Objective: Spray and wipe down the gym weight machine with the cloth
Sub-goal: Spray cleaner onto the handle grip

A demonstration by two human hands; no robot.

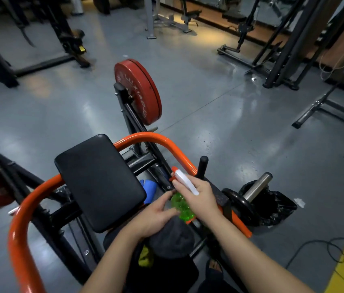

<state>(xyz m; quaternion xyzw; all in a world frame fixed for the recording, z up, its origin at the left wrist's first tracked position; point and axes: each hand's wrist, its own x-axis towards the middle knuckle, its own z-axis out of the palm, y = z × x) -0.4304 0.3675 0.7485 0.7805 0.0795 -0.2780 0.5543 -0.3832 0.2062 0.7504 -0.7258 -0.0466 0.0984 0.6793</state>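
While your right hand (200, 199) grips the green spray bottle (183, 209) (white trigger head up), your left hand (156, 216) touches it with relaxed fingers, lying over the dark cloth (171, 240).

A black steel weight machine (134, 123) with an orange tube bar, a black pad and a red plate fills the near centre-left. Above its near right side, a translucent green spray bottle (182, 208) with a white-and-red trigger head tilts away, gripped by the right hand (200, 199). The left hand (156, 216) touches it, and a bunched dark grey cloth (171, 240) sits just beneath that hand.
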